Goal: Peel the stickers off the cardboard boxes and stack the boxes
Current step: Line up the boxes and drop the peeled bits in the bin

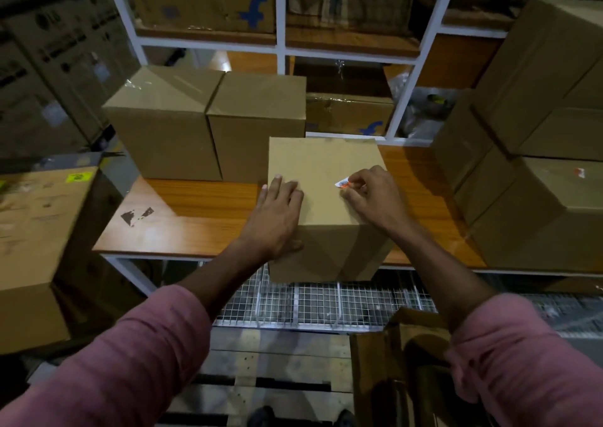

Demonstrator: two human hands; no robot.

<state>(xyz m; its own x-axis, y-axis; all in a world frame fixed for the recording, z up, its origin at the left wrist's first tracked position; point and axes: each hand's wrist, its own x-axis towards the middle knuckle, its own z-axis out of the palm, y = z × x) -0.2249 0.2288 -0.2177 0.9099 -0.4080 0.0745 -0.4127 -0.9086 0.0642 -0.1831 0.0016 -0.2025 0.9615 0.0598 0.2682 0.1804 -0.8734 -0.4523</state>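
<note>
A plain cardboard box [321, 165] stands at the front edge of the wooden table [195, 221], slightly overhanging it. My left hand [277, 214] lies flat on the box's top left, fingers straight, pressing it down. My right hand [375, 194] pinches a small white and orange sticker [342, 183] at the top's right side; the sticker's free end is lifted off the cardboard. Two more plain boxes [169, 119] [257, 123] stand side by side behind it at the table's back left.
A stack of several boxes [535, 172] fills the table's right end; one carries a small orange sticker [580, 172]. White shelving [280, 51] with boxes rises behind. A large box [36, 230] stands left. An open box [401, 361] and wire grating [313, 302] lie below.
</note>
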